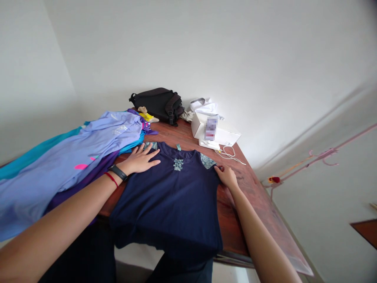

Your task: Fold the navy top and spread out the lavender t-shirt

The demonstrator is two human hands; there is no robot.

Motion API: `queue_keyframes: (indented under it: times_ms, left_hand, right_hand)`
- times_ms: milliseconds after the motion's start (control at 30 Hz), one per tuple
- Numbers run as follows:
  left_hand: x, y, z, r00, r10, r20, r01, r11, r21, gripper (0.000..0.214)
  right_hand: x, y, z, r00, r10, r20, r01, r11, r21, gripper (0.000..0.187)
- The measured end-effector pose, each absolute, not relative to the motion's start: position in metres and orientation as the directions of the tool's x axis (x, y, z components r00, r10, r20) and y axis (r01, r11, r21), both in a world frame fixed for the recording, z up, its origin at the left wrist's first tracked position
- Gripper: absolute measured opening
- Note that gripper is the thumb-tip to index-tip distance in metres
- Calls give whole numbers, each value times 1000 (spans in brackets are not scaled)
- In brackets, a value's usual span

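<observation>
A navy blue shirt (173, 196) with a patterned teal neckline lies spread flat on the brown wooden table (253, 196), its hem hanging over the near edge. My left hand (141, 159) rests flat on the shirt's left shoulder, fingers stretched out. A black band and a red thread circle that wrist. My right hand (225, 175) pinches the edge of the shirt's right sleeve, fingers closed on the cloth.
A heap of clothes (73, 161) in lilac, teal and purple covers the table's left side. At the back stand a black bag (159, 103), a white box (216, 133) with a white cable (231, 154), and white cloth. White walls surround the table.
</observation>
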State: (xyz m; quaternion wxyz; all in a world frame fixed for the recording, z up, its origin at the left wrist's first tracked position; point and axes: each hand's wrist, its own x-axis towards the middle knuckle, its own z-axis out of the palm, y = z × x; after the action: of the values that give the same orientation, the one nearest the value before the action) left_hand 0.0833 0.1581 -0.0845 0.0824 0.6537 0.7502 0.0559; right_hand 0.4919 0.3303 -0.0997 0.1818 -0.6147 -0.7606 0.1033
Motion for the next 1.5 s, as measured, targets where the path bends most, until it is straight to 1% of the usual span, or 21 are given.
queue_keyframes:
  times_ms: [267,433,667,933,1500]
  left_hand:
    - [80,160,-88,-129,991,-37,950,134,283,84]
    - [79,161,-90,-137,990,-40,942,143,303,82]
    - [77,161,-93,-124,992,4,929,115,351,85]
    - [80,161,-89,-143,989,-50,942,151,300,85]
    - [80,160,-88,-141,989,-48,944,149,294,86]
  right_hand:
    - [491,329,-98,-182,971,152,898,227,-376,31]
    - [490,327,-96,-182,973,145,894,225,-387,30]
    - [491,328,-98,-181,973,143,895,223,-387,32]
    - [491,329,-98,-178,974,143,896,221,-386,31]
    - [491,328,-97,-181,972,148,896,225,-382,33]
